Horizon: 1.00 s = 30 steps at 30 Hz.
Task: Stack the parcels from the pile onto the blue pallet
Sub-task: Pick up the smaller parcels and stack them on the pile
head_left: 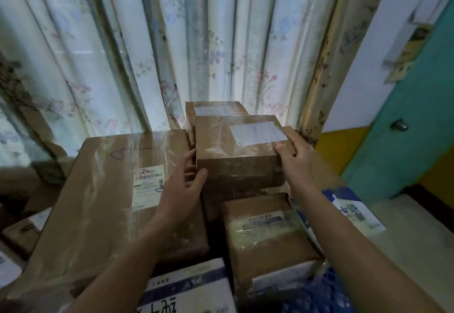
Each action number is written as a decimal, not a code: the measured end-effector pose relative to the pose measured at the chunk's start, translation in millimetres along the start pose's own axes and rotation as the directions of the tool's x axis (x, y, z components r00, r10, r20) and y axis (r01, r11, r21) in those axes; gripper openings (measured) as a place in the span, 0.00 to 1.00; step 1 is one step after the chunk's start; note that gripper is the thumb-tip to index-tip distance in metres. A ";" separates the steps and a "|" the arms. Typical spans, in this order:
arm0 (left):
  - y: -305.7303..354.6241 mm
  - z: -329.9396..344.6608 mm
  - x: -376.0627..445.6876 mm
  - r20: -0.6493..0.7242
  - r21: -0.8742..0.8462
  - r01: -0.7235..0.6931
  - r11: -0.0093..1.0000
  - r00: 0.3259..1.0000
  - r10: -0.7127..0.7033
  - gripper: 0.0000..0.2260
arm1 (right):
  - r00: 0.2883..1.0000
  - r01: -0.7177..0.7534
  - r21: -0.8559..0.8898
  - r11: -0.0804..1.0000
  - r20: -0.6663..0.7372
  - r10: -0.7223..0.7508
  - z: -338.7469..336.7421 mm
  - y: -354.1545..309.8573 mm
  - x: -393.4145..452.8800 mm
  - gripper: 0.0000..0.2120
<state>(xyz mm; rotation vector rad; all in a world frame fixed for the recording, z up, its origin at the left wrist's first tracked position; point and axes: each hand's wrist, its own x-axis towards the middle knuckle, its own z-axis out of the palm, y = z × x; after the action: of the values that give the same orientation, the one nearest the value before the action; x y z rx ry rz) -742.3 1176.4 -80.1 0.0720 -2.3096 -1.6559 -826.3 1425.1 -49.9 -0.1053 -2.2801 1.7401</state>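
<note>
the large flat parcel lies at left, tape-wrapped. the left hand presses spread fingers and thumb against the left face of the small parcel. this parcel sits atop the stack at centre, before a similar parcel behind it. the right hand grips its right top edge, fingers curled over. judged light and stiff; the glossy tape may slip, so hold opposite faces. a lower parcel lies below. visible count: four brown parcels, two white-and-blue cartons, more partly hidden. blue pallet shows at lower right.
</note>
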 end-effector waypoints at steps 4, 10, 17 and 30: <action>2.8 14.5 -3.6 -0.036 0.072 0.069 0.995 0.997 -0.067 0.22 | 0.992 -0.055 0.010 0.998 0.113 0.053 1.7 10.8 23.6 0.22; -7.0 27.8 -5.6 -0.139 0.207 0.143 0.968 0.984 -0.116 0.26 | 0.970 -0.074 0.026 0.997 0.235 0.066 9.1 30.4 41.7 0.24; -4.9 36.6 -2.3 -0.197 0.296 0.175 0.939 0.973 -0.119 0.26 | 0.963 -0.030 -0.034 0.999 0.266 0.038 10.9 37.9 52.4 0.26; 9.5 -76.9 -83.5 -0.204 0.651 0.192 0.734 0.976 -0.074 0.25 | 0.689 0.646 -0.257 0.719 0.603 -0.403 57.8 -36.9 -68.4 0.28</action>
<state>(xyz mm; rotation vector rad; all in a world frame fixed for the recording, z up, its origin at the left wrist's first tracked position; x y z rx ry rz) -640.7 1126.7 -66.3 0.5204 -2.6855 -0.7336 -771.6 1345.9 -40.2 0.9733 -2.6432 0.9608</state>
